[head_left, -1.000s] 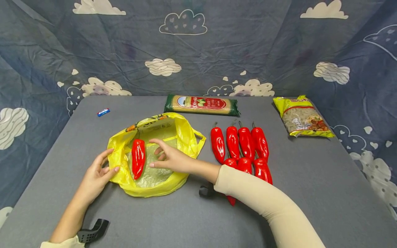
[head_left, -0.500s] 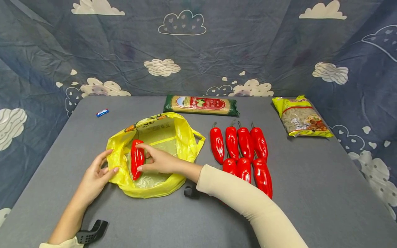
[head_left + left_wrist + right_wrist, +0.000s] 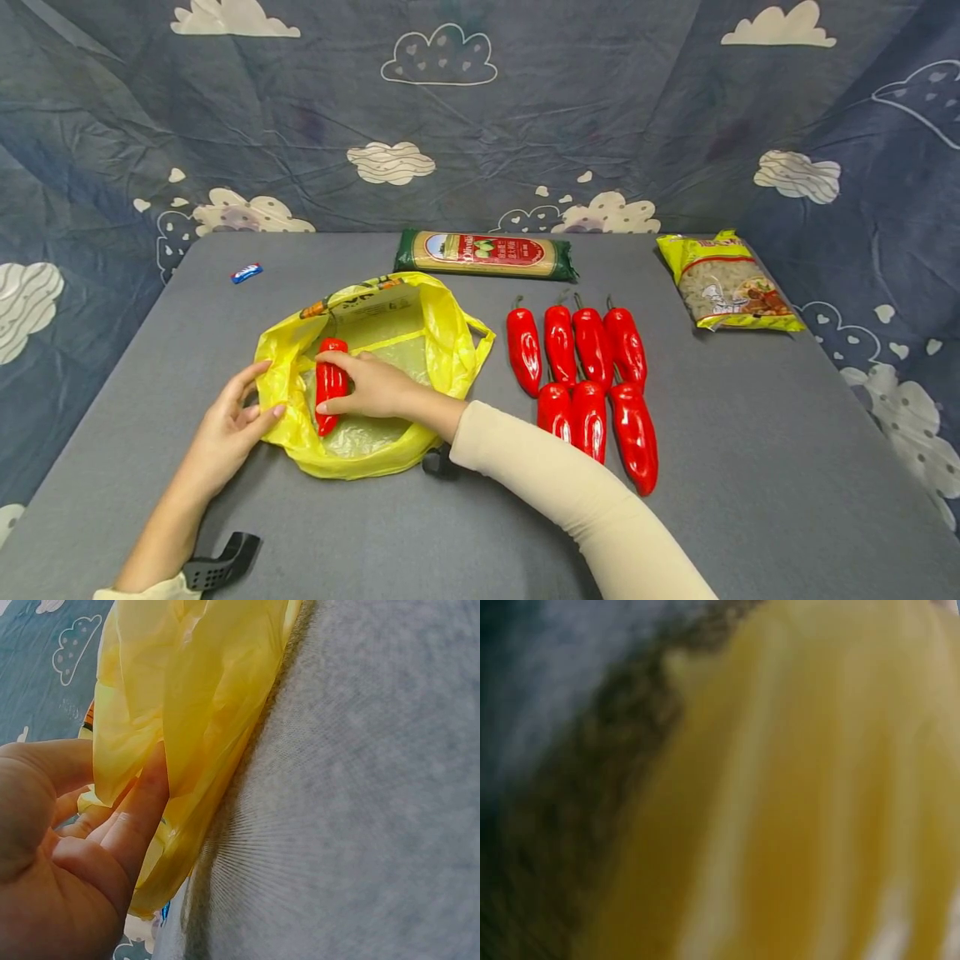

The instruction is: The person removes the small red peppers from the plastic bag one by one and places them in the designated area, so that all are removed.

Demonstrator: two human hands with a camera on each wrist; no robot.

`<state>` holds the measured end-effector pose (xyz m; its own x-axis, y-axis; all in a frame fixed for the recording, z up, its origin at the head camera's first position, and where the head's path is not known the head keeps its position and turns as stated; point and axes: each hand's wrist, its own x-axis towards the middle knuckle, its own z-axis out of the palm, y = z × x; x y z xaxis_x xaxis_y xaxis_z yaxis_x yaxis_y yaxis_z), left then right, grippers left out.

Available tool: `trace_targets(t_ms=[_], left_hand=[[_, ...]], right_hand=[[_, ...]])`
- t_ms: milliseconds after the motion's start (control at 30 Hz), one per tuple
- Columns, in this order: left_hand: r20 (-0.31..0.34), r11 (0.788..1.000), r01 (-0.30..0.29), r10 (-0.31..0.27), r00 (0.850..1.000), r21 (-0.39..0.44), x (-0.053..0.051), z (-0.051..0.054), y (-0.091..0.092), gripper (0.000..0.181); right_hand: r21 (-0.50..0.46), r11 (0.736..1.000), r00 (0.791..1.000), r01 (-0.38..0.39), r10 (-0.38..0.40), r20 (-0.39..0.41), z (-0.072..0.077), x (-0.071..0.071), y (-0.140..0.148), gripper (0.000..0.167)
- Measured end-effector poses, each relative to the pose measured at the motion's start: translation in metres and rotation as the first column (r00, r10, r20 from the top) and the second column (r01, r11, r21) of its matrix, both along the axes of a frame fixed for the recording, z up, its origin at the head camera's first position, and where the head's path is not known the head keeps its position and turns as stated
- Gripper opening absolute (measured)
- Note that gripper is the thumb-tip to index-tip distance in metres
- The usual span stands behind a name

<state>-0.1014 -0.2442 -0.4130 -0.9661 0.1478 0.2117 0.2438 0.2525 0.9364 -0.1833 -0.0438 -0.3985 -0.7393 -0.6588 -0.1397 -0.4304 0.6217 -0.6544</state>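
A yellow plastic bag (image 3: pixel 448 350) lies with its mouth spread wide. My left hand (image 3: pixel 231 433) pinches the bag's left rim; in the left wrist view, its yellow film (image 3: pixel 191 697) passes between thumb and fingers. Inside, on the left, a glossy red pepper (image 3: pixel 330 385) lies lengthwise. My right hand (image 3: pixel 371 385) reaches over the near right rim and grips this pepper, thumb on the lower part and fingers higher up. The right wrist view is filled by blurred yellow bag wall (image 3: pixel 795 795), so neither the hand nor the pepper shows there.
Several red peppers (image 3: pixel 592 346) lie in two rows right of the bag, partly behind my right sleeve. A spaghetti pack (image 3: pixel 483 254) lies behind. A yellow pasta bag (image 3: pixel 731 283) sits back right, a small blue wrapper (image 3: pixel 247 273) back left.
My right hand has moved left inside the bag, from beside the red pepper onto it, and now grips it. The left hand keeps its hold on the rim.
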Motion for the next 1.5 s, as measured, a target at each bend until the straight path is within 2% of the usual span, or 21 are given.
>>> trace_targets(t_ms=[133, 200, 267, 367, 500, 600, 667, 700, 767, 900, 967, 1067, 1100, 1200, 1333, 1433, 1500], left_hand=[[-0.008, 1.000, -0.005, 0.005, 1.000, 0.009, 0.000, 0.000, 0.000, 0.058], [-0.014, 1.000, -0.011, 0.012, 1.000, 0.013, -0.001, -0.001, 0.000, 0.058], [-0.018, 1.000, -0.018, 0.018, 1.000, 0.015, -0.001, -0.001, 0.000, 0.058], [-0.018, 1.000, -0.024, 0.024, 1.000, 0.010, -0.001, -0.001, 0.000, 0.057], [-0.010, 1.000, -0.019, 0.019, 1.000, 0.023, 0.000, 0.000, 0.000, 0.057], [-0.009, 0.999, -0.018, 0.019, 1.000, 0.027, 0.000, -0.001, 0.000, 0.057], [-0.008, 1.000, -0.020, 0.021, 1.000, 0.022, 0.000, -0.001, 0.000, 0.057], [-0.008, 1.000, -0.022, 0.022, 1.000, 0.016, 0.001, -0.001, -0.001, 0.058], [-0.008, 1.000, -0.021, 0.021, 1.000, 0.011, 0.001, -0.001, -0.001, 0.058], [-0.009, 1.000, -0.020, 0.020, 1.000, 0.012, 0.001, 0.000, -0.002, 0.057], [-0.014, 1.000, -0.019, 0.019, 1.000, 0.008, 0.001, 0.000, -0.001, 0.057], [-0.016, 1.000, -0.020, 0.020, 1.000, -0.008, 0.000, 0.000, -0.001, 0.057], [-0.017, 1.000, -0.022, 0.022, 1.000, -0.016, 0.000, 0.000, -0.001, 0.057], [-0.020, 0.999, -0.029, 0.028, 0.999, -0.038, 0.000, -0.001, -0.001, 0.058], [-0.013, 0.999, -0.032, 0.032, 0.999, -0.041, 0.000, -0.001, -0.002, 0.058], [-0.007, 0.999, -0.032, 0.032, 0.999, -0.038, 0.000, -0.001, -0.002, 0.058], [-0.004, 0.999, -0.029, 0.029, 1.000, -0.039, 0.000, -0.001, -0.002, 0.058]], right_hand=[[-0.028, 0.998, 0.998, 0.050, -0.049, 0.042, 0.004, 0.003, 0.000, 0.069], [-0.058, 0.996, 0.993, 0.071, -0.065, 0.100, 0.006, 0.004, 0.000, 0.069], [-0.083, 0.991, 0.978, 0.103, -0.085, 0.188, 0.009, 0.005, 0.001, 0.068], [-0.109, 0.983, 0.944, 0.149, -0.109, 0.312, 0.011, 0.007, 0.005, 0.070], [-0.147, 0.972, 0.903, 0.184, -0.108, 0.416, 0.013, 0.009, 0.017, 0.072], [-0.223, 0.948, 0.849, 0.229, -0.082, 0.522, 0.017, 0.012, 0.032, 0.070], [-0.279, 0.929, 0.822, 0.244, -0.045, 0.568, 0.022, 0.015, 0.042, 0.069], [-0.308, 0.919, 0.815, 0.246, -0.024, 0.579, 0.025, 0.017, 0.047, 0.069], [-0.363, 0.905, 0.818, 0.221, 0.031, 0.575, 0.032, 0.021, 0.058, 0.068], [-0.455, 0.880, 0.845, 0.140, 0.133, 0.518, 0.050, 0.034, 0.085, 0.069], [-0.506, 0.856, 0.854, 0.106, 0.182, 0.487, 0.060, 0.043, 0.103, 0.068], [-0.569, 0.818, 0.877, 0.088, 0.207, 0.433, 0.074, 0.059, 0.135, 0.066], [-0.585, 0.806, 0.885, 0.093, 0.202, 0.420, 0.078, 0.064, 0.147, 0.066], [-0.603, 0.789, 0.929, 0.118, 0.126, 0.348, 0.085, 0.079, 0.186, 0.064], [-0.622, 0.764, 0.967, 0.170, -0.007, 0.256, 0.080, 0.094, 0.238, 0.064], [-0.668, 0.710, 0.966, 0.222, -0.069, 0.248, 0.070, 0.101, 0.277, 0.066], [-0.685, 0.671, 0.953, 0.283, -0.120, 0.277, 0.061, 0.106, 0.302, 0.067]])
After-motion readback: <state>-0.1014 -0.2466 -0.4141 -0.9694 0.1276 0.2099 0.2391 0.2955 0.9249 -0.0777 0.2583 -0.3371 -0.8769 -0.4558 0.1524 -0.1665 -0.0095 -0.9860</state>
